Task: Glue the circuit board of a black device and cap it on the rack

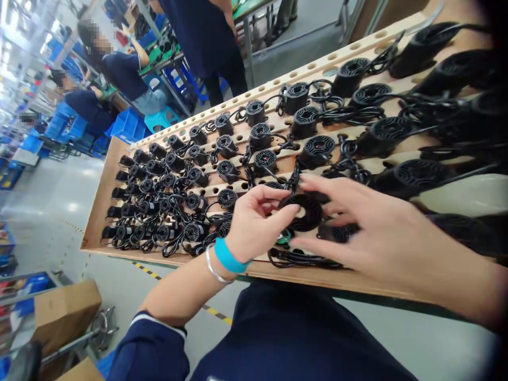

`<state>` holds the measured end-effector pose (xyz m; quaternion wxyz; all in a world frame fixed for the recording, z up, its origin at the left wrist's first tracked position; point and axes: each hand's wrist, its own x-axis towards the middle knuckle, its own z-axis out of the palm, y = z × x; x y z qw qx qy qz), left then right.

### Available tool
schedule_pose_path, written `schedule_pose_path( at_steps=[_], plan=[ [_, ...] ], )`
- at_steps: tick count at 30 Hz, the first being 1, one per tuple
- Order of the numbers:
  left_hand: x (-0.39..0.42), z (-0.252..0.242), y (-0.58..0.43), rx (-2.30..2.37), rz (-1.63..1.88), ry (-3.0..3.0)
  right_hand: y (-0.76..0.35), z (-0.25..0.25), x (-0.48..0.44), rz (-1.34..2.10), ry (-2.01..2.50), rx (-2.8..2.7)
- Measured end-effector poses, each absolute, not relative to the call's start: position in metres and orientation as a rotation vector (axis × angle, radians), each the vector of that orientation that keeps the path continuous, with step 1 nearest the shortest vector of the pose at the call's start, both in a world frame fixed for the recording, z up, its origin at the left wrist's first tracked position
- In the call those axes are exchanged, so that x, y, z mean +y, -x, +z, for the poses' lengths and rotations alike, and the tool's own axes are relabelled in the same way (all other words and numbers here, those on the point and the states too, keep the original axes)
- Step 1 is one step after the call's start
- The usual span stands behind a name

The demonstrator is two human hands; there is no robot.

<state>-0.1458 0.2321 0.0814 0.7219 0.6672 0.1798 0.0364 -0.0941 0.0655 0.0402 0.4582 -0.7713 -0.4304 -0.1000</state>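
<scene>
My left hand [260,219], with a teal wristband and a silver bangle, pinches a round black slotted cap [311,214] between thumb and fingers. On the cap's other side is my right hand [365,227], thumb and fingers spread apart and slightly blurred. Whether its fingertips touch the cap, I cannot tell. Just below the cap, a bit of green circuit board [283,237] shows beside my left thumb. A dark cylindrical part [337,232] lies behind my right hand, partly hidden. Coiled black cable [305,258] rests under both hands.
A long wooden tray [95,211] holds rows of black cylindrical units [315,151] with slotted tops and bundled cables. Several people work at benches at upper left; one person [202,42] stands beyond the tray. A cardboard box [67,307] is at lower left.
</scene>
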Motion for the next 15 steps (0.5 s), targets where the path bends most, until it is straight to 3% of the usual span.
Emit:
schedule_pose_path(
  at_steps=[4, 7, 15],
  plan=[
    [0.238, 0.073, 0.143, 0.432, 0.088, -1.358, 0.076, 0.041, 0.106, -0.334, 1.898, -1.261],
    [0.255, 0.070, 0.158, 0.465, -0.048, -1.396, 0.070, 0.028, 0.108, -0.217, 1.856, -1.267],
    [0.252, 0.052, 0.218, 0.546, -0.344, -2.559, 0.032, 0.018, 0.089, 0.107, 1.797, -1.443]
  ],
)
